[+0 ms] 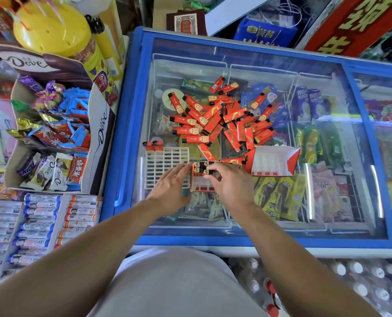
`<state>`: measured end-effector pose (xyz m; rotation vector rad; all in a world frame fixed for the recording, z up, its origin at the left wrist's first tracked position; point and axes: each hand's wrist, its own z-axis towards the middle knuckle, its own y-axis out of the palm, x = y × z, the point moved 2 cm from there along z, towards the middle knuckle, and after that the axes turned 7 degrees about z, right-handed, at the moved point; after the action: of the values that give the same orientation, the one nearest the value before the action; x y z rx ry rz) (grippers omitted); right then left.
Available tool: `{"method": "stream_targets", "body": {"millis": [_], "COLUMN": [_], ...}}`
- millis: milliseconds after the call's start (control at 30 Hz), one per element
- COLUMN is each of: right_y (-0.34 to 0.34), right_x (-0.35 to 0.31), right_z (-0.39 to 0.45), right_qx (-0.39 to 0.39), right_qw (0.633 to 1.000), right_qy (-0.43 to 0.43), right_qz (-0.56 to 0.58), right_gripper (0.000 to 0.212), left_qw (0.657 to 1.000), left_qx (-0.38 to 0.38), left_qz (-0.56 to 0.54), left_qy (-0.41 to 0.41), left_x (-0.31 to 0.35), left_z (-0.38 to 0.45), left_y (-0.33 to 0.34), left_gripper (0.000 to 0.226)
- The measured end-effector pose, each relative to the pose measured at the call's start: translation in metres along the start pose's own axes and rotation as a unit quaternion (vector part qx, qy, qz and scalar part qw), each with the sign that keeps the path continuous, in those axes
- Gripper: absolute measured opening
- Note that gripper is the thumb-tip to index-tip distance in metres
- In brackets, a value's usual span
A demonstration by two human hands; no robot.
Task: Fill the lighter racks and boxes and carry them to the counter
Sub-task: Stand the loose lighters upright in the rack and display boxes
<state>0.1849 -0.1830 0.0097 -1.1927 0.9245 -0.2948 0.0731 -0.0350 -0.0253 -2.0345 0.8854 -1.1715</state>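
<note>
- Standing on the glass lid of a blue chest freezer (130, 124), a small red lighter box (200, 183) sits right in front of the person, with a few lighters (201, 169) upright at its far end, their black tops showing.
- The right hand (228, 183) reaches over that box; its grip is curled, fingertips pinching the black tops of the upright lighters.
- The left hand (171, 187) lies with its grip spread, fingers straight and flat, touching the box's left side and overlapping the near right corner of the white rack (165, 157).
- The white rack is a plastic grid lying flat just left of the box; two lighters (153, 145) stand at its far left corner, and most cells look unfilled.
- A second box (274, 161), red and white with an open flap, lies just to the right, tilted.
- A loose pile of red lighters (220, 117) is scattered over the glass beyond the rack and boxes.
- Ice-cream packets show through the lid underneath.
- To the left, a Dove display carton (98, 131) holds wrapped sweets, and a yellow jar (53, 30) stands behind it.
</note>
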Motion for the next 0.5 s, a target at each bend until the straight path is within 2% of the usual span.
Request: {"method": "stream_targets", "body": {"millis": [167,267,367,433,500], "right_y": [-0.012,-0.027,-0.025,-0.011,0.007], "right_x": [-0.007,-0.011,0.004,0.014,0.018], "right_z": [0.003,0.02,0.061,0.084,0.101], "right_qx": [0.02,0.021,-0.097,-0.198,-0.249], "right_qw": [1.0,0.998,0.986,0.964,0.947], "right_qy": [0.008,0.032,0.131,0.178,0.197], "right_qz": [0.016,0.053,0.045,-0.004,-0.047], "right_gripper": [0.037,0.029,0.023,0.026,0.038], "left_qw": [1.0,1.0,1.0,1.0,1.0], "left_qx": [-0.004,-0.013,-0.008,-0.01,-0.012], "left_qz": [0.009,0.015,0.023,0.019,0.011], "left_qy": [0.008,0.012,0.019,0.021,0.023], "left_x": [-0.002,-0.003,-0.003,-0.002,-0.003], "left_z": [0.0,0.001,0.001,-0.001,-0.003], "left_y": [0.003,0.005,0.006,0.004,0.002], "left_gripper": [0.106,0.107,0.108,0.107,0.108]}}
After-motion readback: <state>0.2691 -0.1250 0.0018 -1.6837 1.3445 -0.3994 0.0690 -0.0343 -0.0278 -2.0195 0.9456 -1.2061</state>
